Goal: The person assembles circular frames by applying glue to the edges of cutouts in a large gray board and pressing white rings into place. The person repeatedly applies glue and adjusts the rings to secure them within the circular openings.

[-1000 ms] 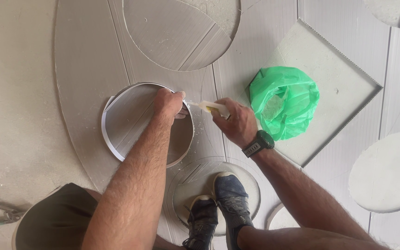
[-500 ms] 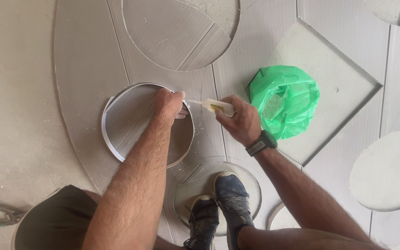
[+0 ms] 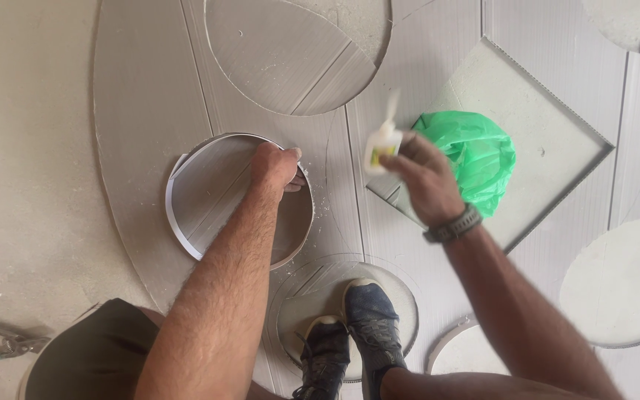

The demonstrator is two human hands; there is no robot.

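Left hand [image 3: 277, 164] pinches the upper right rim of the round ring [image 3: 240, 200] on the floor, while right hand [image 3: 425, 178], closed around a small glue bottle [image 3: 383, 141], hovers right of it beside a green bag [image 3: 472, 155].

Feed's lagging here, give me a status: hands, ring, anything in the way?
Left hand gripping the rim of the grey ring. Right hand holds small glue bottle, lifted beside the ring. Green bag close behind right hand; shoes near ring.

Left of the ring [image 3: 240, 200] we see bare floor [image 3: 31, 148]; right of it, the green bag [image 3: 472, 155] blocks us, shoes [image 3: 350, 333] below.
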